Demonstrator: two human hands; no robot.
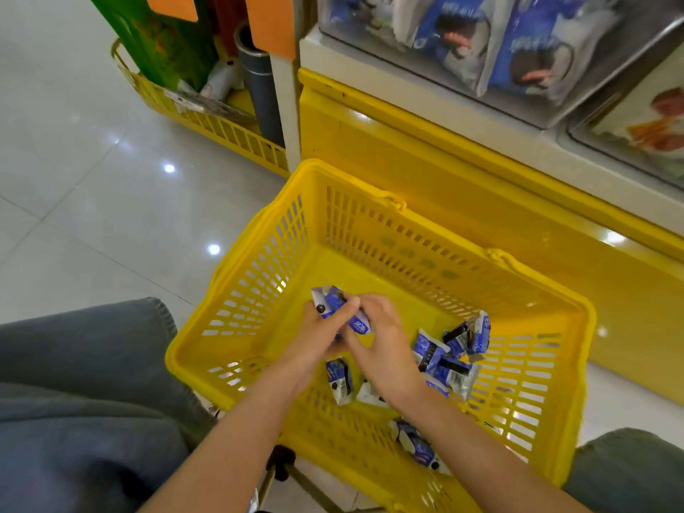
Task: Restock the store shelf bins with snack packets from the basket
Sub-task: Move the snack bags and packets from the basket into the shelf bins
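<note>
A yellow plastic basket (388, 231) stands on the floor in front of the shelf unit. Both my hands are inside it. My left hand (318, 336) grips a small bunch of blue-and-white snack packets (331, 301) above the basket floor. My right hand (385, 346) meets it from the right, its fingers curled onto the same bunch at a packet's end (359, 325). Several more blue packets (457, 351) lie loose on the basket floor, to the right of and below my hands. Clear shelf bins (477, 38) holding larger blue packets sit at the top right.
The yellow shelf base (462, 172) runs behind the basket. A second yellow basket (207, 120) with green cartons and a grey tube stands at the back left. Glossy white tile floor (92, 187) spreads to the left. My grey-trousered knees (85, 383) flank the basket.
</note>
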